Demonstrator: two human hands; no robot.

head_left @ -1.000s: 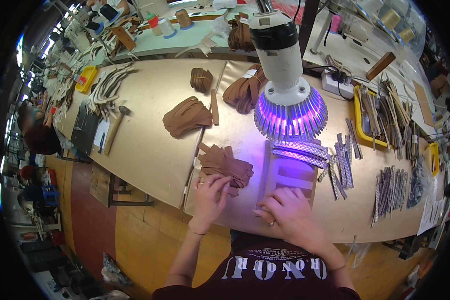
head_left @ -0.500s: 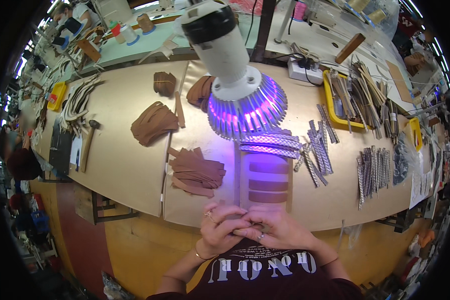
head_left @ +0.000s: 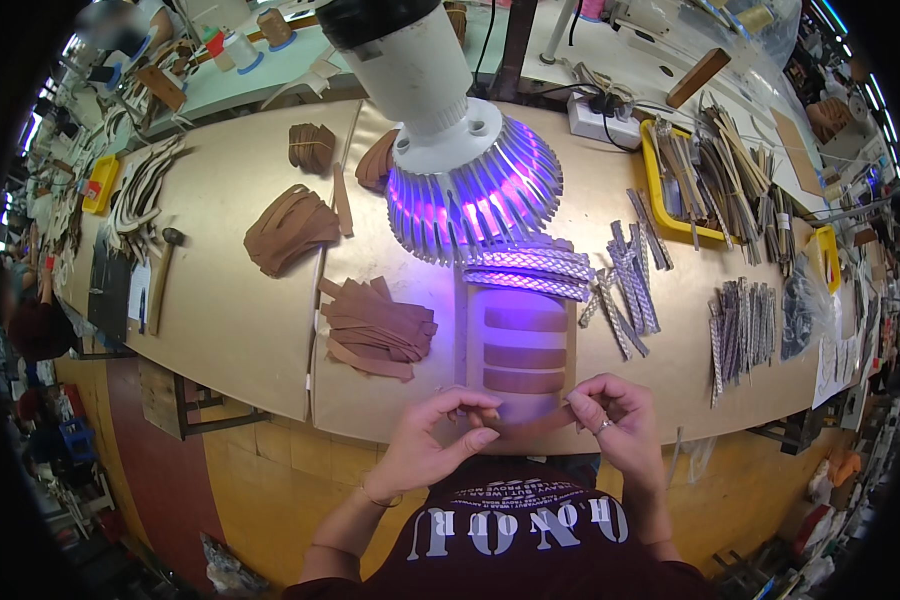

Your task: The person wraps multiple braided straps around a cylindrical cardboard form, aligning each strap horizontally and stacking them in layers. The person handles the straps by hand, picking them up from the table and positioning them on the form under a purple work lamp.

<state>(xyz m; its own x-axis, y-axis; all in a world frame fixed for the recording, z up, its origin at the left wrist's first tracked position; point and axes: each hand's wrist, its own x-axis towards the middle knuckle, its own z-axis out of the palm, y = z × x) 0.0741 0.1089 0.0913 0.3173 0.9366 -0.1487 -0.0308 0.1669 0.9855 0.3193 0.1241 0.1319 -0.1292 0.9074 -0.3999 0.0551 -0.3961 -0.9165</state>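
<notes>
Right now I see both hands pinching one thin brown strip (head_left: 530,420) just below the lit template board (head_left: 518,345): left hand (head_left: 440,440) and right hand (head_left: 610,420) fingers closed on its ends. It looks light and floppy, so end grips suit it.

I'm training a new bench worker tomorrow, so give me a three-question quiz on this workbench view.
1. True or false: both hands hold one brown strip between them.
2. What lies directly left of the board under the lamp? A) a yellow tray B) a loose pile of brown strips C) a hammer
3. Fill in: the light under the lamp is ____ in colour.

Key:
1. True: the left hand and right hand pinch its two ends at the table's near edge.
2. B, the pile of brown strips.
3. Purple.
</notes>
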